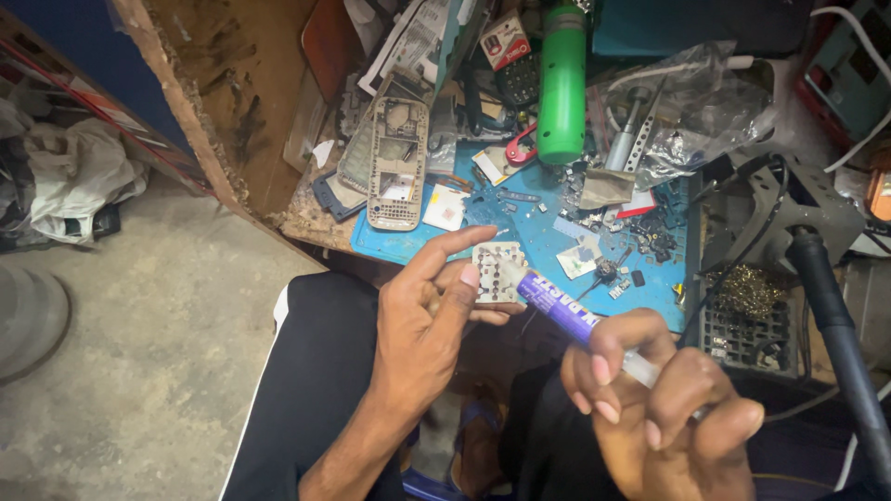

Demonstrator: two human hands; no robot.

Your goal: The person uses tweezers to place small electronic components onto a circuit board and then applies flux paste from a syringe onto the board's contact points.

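Head view: left hand (pixel 429 315) pinching a small pale keypad board (pixel 497 270) between thumb and fingers, held over the lap just off the near edge of the blue mat (pixel 543 243). Right hand (pixel 664 408) clenched around a purple-labelled syringe (pixel 566 314), tip touching the board. Beige phone frame (pixel 397 164) at the mat's left edge, green bottle (pixel 562 85) at its far edge.
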